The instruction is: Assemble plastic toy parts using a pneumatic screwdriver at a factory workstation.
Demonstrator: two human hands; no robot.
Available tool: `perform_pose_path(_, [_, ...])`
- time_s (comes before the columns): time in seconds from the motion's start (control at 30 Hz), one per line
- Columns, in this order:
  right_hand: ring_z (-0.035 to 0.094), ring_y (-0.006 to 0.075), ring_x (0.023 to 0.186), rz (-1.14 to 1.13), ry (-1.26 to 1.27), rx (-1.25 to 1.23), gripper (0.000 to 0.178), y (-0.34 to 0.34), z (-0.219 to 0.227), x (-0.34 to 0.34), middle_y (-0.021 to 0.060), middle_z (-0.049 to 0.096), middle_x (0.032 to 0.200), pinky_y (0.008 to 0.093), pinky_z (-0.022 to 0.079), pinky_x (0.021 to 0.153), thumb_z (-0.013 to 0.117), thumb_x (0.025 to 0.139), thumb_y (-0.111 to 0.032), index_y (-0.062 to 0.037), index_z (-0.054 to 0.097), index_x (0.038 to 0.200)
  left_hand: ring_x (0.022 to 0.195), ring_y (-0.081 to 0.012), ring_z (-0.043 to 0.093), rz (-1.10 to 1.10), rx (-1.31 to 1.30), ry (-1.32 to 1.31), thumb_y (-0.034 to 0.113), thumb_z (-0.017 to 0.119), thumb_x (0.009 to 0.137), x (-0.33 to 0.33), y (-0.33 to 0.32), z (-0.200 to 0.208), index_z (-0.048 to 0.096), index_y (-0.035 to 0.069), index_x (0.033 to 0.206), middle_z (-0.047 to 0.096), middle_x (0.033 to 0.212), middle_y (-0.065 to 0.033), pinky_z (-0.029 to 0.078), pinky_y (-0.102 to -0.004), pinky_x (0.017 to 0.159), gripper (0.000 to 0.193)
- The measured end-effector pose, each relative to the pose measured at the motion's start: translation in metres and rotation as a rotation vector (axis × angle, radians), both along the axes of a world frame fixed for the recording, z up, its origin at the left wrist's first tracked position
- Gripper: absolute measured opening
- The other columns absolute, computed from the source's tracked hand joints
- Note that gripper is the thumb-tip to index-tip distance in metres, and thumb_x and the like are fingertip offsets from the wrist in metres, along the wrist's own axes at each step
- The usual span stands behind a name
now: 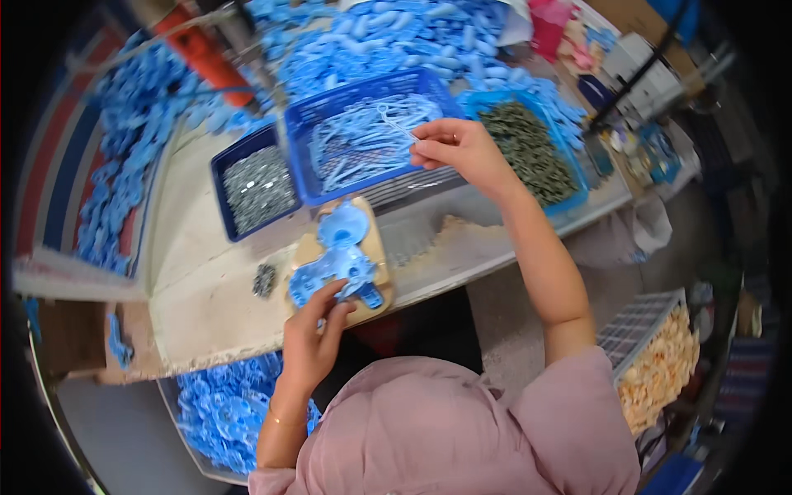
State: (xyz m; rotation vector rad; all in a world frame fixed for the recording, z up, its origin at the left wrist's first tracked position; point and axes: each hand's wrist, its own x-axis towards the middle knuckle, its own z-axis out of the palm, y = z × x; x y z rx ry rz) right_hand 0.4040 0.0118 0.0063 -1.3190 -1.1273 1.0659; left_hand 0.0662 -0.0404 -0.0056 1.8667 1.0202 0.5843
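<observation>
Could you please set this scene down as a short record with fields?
Right hand: pinches a pale rod with a looped end, over the basket
Left hand: fingers at the blue shell
Shell support: tan fixture on the table
Basket contents: more pale rods
Left of basket: dark blue tray of metal parts
Right of basket: light blue bin of dark parts
Left of fixture: small metal pile
Behind basket: heap of blue pieces
</observation>
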Motion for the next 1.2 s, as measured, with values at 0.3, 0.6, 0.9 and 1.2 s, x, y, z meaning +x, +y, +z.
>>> perform_pose_path(0.3, [0.068,0.013,0.088,-0.803,-0.006,0.052,0.033,-0.16,-0.027,0.159,0.0102,0.071,0.101,0.0223,0.053,0.074,0.068,0.092,-0.013,0.0038,0.062,0.12,0.073,-0.0114,0.062,-0.102,-0.003,-0.07,0.001,0.056,0.096,0.021,-0.003,0.0,0.061,0.001,0.122,0.071,0.087,-0.0082,0.051,-0.0258,0.069,0.026])
perform_pose_path(0.6, [0.067,0.0129,0.086,-1.171,0.225,0.105,0.032,-0.245,-0.104,0.246,0.0097,0.07,0.1,0.0211,0.053,0.072,0.067,0.093,-0.009,0.0032,0.061,0.121,0.079,-0.0128,0.065,-0.15,-0.065,-0.048,0.003,0.059,0.096,0.04,-0.007,0.002,0.062,-0.002,0.12,0.072,0.091,-0.0093,0.052,-0.0262,0.072,0.025])
perform_pose_path(0.9, [0.059,0.0117,0.071,-0.753,0.312,0.13,0.019,-0.217,-0.05,0.182,0.0042,0.062,0.084,0.024,0.047,0.063,0.065,0.088,-0.006,-0.0008,0.06,0.106,0.081,-0.0229,0.064,-0.123,-0.069,-0.073,0.008,0.054,0.098,0.036,-0.006,-0.001,0.058,-0.001,0.113,0.066,0.09,-0.0134,0.05,-0.0323,0.076,0.017])
perform_pose_path(1.2, [0.063,0.013,0.073,0.273,-0.351,-0.14,0.007,-0.116,0.025,-0.064,0.0046,0.066,0.078,0.025,0.049,0.067,0.067,0.076,0.001,0.0008,0.067,0.083,0.062,-0.0072,0.055,-0.059,0.017,-0.288,0.022,0.069,0.093,0.022,-0.008,0.007,0.064,0.005,0.11,0.061,0.076,-0.004,0.045,-0.0244,0.056,0.025])
